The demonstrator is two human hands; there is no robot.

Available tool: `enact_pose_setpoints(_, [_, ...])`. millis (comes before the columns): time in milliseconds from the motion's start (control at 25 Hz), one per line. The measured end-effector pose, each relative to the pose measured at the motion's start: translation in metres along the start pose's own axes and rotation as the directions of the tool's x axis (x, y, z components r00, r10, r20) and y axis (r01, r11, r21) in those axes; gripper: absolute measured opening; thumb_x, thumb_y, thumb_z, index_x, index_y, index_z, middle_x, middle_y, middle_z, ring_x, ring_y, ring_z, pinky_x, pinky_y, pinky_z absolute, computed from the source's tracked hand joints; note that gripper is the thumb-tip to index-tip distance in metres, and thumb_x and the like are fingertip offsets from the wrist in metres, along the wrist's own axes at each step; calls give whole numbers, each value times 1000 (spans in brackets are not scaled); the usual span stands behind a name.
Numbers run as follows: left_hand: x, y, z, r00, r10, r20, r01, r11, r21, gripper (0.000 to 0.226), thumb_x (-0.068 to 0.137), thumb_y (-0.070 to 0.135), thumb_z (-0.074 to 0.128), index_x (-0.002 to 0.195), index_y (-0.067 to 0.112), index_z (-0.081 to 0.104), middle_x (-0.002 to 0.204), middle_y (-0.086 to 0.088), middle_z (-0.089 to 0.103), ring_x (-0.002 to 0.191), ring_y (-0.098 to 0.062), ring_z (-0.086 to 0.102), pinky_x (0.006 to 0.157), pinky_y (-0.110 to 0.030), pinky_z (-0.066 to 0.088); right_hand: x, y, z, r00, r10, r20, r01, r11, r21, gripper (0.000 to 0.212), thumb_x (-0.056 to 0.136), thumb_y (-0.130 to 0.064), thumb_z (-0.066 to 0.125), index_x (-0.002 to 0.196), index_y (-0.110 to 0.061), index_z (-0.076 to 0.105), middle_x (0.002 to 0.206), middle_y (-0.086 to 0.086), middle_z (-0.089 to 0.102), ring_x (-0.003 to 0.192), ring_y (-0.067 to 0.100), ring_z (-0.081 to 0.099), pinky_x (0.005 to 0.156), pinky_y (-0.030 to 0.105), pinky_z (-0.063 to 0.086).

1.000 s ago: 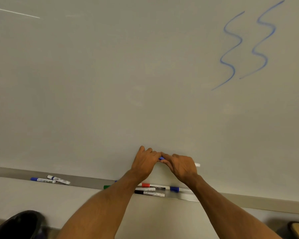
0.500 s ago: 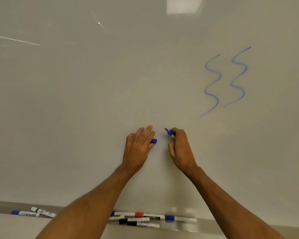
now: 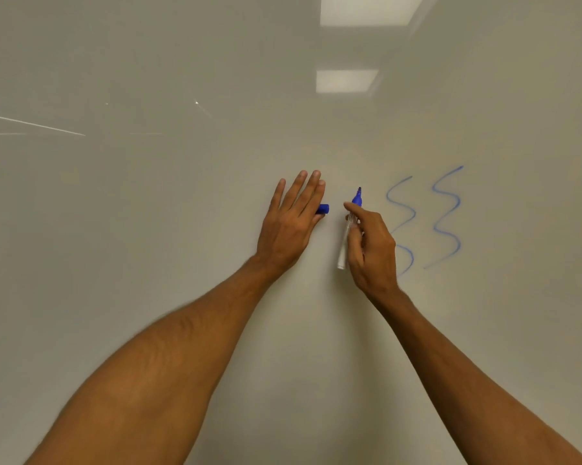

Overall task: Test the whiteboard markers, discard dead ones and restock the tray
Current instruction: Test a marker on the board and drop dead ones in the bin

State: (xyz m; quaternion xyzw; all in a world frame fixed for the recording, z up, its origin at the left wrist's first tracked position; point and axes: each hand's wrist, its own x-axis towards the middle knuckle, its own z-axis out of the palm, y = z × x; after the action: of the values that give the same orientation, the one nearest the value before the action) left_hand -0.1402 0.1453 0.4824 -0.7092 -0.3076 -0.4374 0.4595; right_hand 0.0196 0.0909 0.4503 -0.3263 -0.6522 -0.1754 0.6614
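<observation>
In the middle of the whiteboard (image 3: pixel 148 229), the right hand (image 3: pixel 372 245) grips the uncapped blue marker (image 3: pixel 343 253) by its barrel, tip up, just left of two blue squiggles (image 3: pixel 445 216). The left hand (image 3: pixel 293 223), fingers straight, pinches the blue cap (image 3: pixel 324 208) under its forefinger. The hands are apart. The marker looks light, stiff and smooth, probably best held on the barrel close to the tip. Since half a second ago the right hand has neared the squiggles, and the tray has left view.

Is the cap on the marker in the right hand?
No, the marker's blue tip is bare; the left hand holds the blue cap.
</observation>
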Motion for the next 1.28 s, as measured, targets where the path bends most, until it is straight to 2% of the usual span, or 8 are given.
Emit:
enact_pose_setpoints(120, [3,0,9,999,-33,-10,33,999,-8,48,103,31,30,142,4,39,148,-13,39,139,-31,33,114,-50,21,5,4,-3,1000,0,-24,-1,1000,-17,45,83,-5,55,127,-12,48,112,6,60,88,12,58,78,22,49])
enact_pose_setpoints(280, [-2,1,14,998,-50,-38,50,999,12,50,104,34,29,146,8,32,152,-10,34,142,-27,27,117,-45,18,6,6,-10,990,-61,-131,53,997,-63,28,89,-32,56,111,-14,58,98,3,66,80,12,60,72,34,51])
enact_pose_setpoints(520, [-3,1,15,997,-50,-59,51,998,23,50,104,35,28,146,8,32,152,-10,32,142,-27,26,117,-45,18,17,6,-10,962,182,-201,-178,983,38,29,90,-31,52,113,-14,52,86,-8,58,69,12,58,60,35,52])
enact_pose_setpoints(680, [-3,1,16,996,-45,-74,46,999,20,50,103,34,30,146,8,31,152,-10,33,142,-27,27,117,-45,19,14,15,-3,975,121,-186,-131,991,-41,31,89,-32,52,111,-10,56,89,3,63,74,20,60,62,37,51])
enact_pose_setpoints(840, [-2,0,16,997,-33,-74,34,999,15,50,104,35,28,145,7,34,151,-11,35,141,-28,30,116,-46,21,-5,24,1,996,-71,-56,63,988,-139,36,87,-36,52,106,-6,57,85,12,64,69,23,59,62,37,49])
enact_pose_setpoints(1040, [-2,2,16,997,-38,-74,40,999,28,49,104,33,31,144,7,35,150,-11,36,140,-29,31,115,-47,22,-35,26,-3,973,148,-178,-166,982,-91,23,86,-30,53,99,-10,57,78,10,62,66,26,58,60,38,49])
enact_pose_setpoints(1160, [-3,0,16,996,-34,-80,38,998,51,48,103,32,33,144,7,37,150,-11,37,140,-29,32,115,-47,24,-66,31,-2,993,-116,33,120,971,-206,19,86,-26,53,102,-15,52,75,8,59,63,22,55,58,33,46])
enact_pose_setpoints(1280, [-3,1,14,997,-43,-66,46,998,46,48,103,33,33,144,8,38,149,-10,38,139,-28,33,115,-46,24,-82,39,-11,998,-59,-19,54,979,-197,14,86,-22,54,97,-13,55,70,7,58,58,22,55,53,35,48])
